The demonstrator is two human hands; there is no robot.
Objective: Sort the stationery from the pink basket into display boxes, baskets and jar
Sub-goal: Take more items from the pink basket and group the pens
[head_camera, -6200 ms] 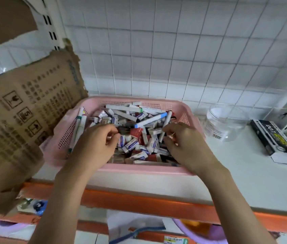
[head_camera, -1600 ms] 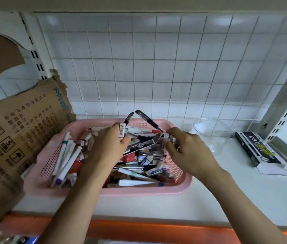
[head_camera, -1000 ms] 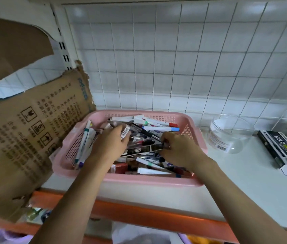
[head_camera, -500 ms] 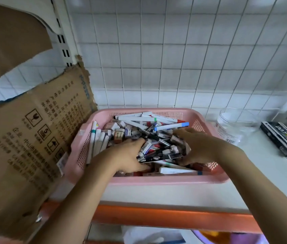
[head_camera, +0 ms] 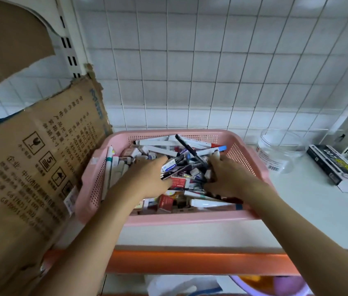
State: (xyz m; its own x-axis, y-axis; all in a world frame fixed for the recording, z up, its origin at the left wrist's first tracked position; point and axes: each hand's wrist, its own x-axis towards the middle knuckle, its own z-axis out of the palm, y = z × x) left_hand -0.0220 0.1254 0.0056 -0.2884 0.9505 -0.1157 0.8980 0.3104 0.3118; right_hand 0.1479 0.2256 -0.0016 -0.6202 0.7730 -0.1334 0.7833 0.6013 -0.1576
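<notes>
On the white shelf, from the biggest thing down: at far left leans a torn carton (head_camera: 38, 165) printed with rows of Chinese text, handling pictograms and a "5" stacking mark; I can read "GB" codes near its lower edge, little else. Just right of it sits the pink basket (head_camera: 190, 217), heaped with pens, markers and small boxed erasers. Further right stands an empty clear jar (head_camera: 280, 153) with a barcode sticker, then a black box (head_camera: 337, 167) whose upside-down print seems to read "100".

My left hand (head_camera: 147, 178) curls round a bundle of dark pens, one labelled "ERASER" in blue. My right hand (head_camera: 228, 176) is buried in the heap, fingers bent under; whether it grips anything I cannot tell.

To do this well I would gather only one kind per grab, line the pens up parallel before lifting, and raise them slowly so loose pieces fall back in.
</notes>
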